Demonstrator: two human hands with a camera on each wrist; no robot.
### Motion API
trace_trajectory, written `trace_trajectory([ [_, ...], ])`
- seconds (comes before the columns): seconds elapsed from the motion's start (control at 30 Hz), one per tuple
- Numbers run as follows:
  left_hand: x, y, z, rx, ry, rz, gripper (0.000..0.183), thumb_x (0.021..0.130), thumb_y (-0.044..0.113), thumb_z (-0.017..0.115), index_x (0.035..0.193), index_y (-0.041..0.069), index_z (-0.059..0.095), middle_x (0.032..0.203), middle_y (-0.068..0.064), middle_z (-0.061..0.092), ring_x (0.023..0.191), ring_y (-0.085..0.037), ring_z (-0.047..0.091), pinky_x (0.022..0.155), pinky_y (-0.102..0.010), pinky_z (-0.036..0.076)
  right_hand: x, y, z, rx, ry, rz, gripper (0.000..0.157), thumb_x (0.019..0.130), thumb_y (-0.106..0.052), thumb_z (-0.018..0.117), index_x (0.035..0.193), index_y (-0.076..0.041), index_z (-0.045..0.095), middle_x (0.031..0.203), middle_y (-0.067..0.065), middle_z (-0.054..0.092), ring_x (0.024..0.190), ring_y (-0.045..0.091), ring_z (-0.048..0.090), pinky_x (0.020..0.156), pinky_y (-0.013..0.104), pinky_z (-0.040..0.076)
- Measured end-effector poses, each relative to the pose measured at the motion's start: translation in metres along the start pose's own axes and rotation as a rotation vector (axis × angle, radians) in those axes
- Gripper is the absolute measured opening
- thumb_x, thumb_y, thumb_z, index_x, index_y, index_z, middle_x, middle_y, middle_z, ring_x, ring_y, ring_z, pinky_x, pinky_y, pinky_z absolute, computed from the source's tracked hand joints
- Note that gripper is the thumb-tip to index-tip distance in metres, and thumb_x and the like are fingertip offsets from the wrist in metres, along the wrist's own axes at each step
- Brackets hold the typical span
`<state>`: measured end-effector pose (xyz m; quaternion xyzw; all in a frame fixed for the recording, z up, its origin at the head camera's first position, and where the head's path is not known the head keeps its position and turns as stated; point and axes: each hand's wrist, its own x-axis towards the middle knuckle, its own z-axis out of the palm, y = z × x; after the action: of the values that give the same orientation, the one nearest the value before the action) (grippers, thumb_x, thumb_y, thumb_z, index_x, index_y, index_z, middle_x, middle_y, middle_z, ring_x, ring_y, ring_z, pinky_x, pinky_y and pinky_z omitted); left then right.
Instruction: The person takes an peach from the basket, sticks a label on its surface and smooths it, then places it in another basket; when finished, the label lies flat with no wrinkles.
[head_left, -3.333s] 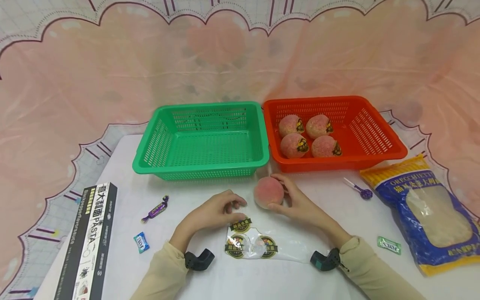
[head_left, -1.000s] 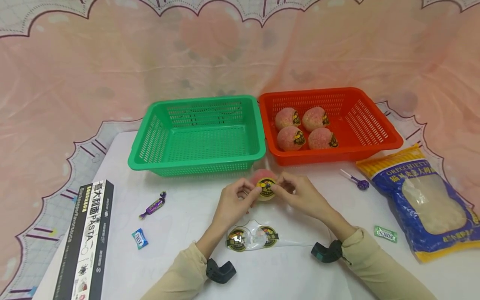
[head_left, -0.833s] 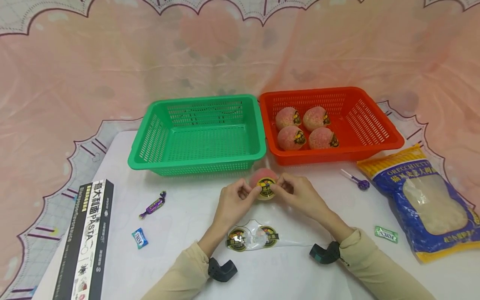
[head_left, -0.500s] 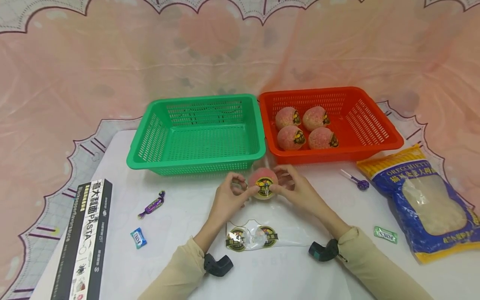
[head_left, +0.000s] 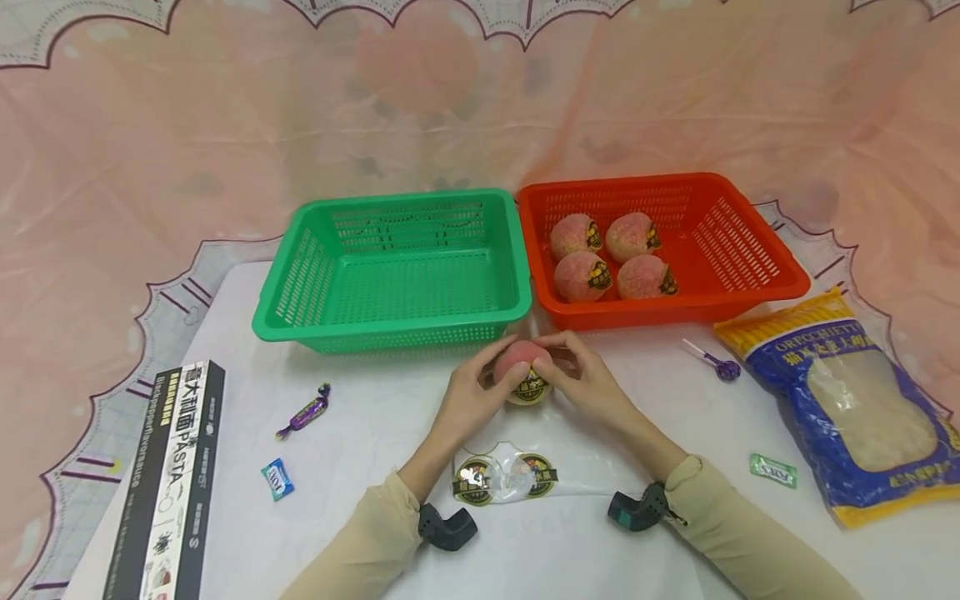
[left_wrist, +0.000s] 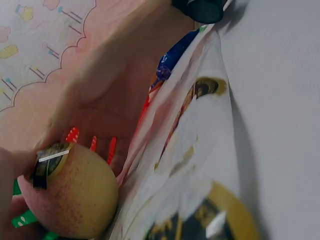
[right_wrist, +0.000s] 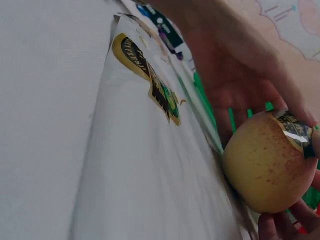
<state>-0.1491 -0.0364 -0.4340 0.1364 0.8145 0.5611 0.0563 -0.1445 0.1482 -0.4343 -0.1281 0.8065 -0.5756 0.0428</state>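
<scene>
A pink-and-yellow peach (head_left: 517,357) sits on the table in front of the baskets, cupped between both hands. My left hand (head_left: 471,396) holds its left side, fingers curved behind it. My right hand (head_left: 596,390) holds the other side. Both thumbs press on a round black-and-gold sticker (head_left: 530,388) on the peach's near face. In the left wrist view the sticker (left_wrist: 51,159) lies on the fruit under the thumbs; the right wrist view shows the peach (right_wrist: 265,167) with fingers around it. Nearer me lies a clear sticker sheet (head_left: 592,475) with two more such stickers.
Behind the hands stand a green basket (head_left: 405,327) with nothing in it and a red basket (head_left: 720,304) holding several stickered peaches. A pasta box (head_left: 165,483) and wrapped candies (head_left: 306,412) lie left; a lollipop (head_left: 726,369), green candy (head_left: 773,471) and pasta bag (head_left: 862,408) lie right.
One sticker has left the sheet and is now on the peach. My left hand has moved right to the fruit; both hands have changed from pinching the sticker's edges to cupping the peach.
</scene>
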Motion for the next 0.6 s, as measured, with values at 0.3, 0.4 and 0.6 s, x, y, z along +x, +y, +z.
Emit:
trace_trajectory([
  [0.3,0.009,0.009,-0.003,0.212,0.04,-0.03,0.053,0.079,0.049,0.058,0.123,0.02,0.053,0.11,-0.002,0.063,0.092,-0.014,0.059,0.072,-0.029,0.05,-0.001,0.003,-0.003,0.047,-0.081,-0.019,0.043,0.088,-0.023,0.054,0.128,-0.017,0.039,0.129,0.007,0.044,0.12,0.026,0.043,0.099,0.044,0.036],
  [0.4,0.011,0.009,-0.003,0.218,0.034,-0.039,0.054,0.078,0.051,0.059,0.121,0.02,0.054,0.11,-0.001,0.063,0.094,-0.014,0.059,0.074,-0.029,0.05,-0.003,0.003,-0.003,0.019,-0.093,-0.021,0.047,0.088,-0.024,0.055,0.13,-0.019,0.036,0.13,0.006,0.044,0.121,0.026,0.043,0.1,0.043,0.036],
  [0.6,0.011,0.013,-0.001,0.188,0.085,-0.066,0.041,0.077,0.048,0.06,0.111,0.025,0.058,0.107,0.004,0.062,0.092,-0.012,0.058,0.072,-0.028,0.049,-0.008,-0.009,-0.003,0.022,-0.168,-0.016,0.064,0.083,-0.016,0.061,0.136,-0.018,0.026,0.136,0.008,0.035,0.124,0.029,0.039,0.1,0.045,0.035],
])
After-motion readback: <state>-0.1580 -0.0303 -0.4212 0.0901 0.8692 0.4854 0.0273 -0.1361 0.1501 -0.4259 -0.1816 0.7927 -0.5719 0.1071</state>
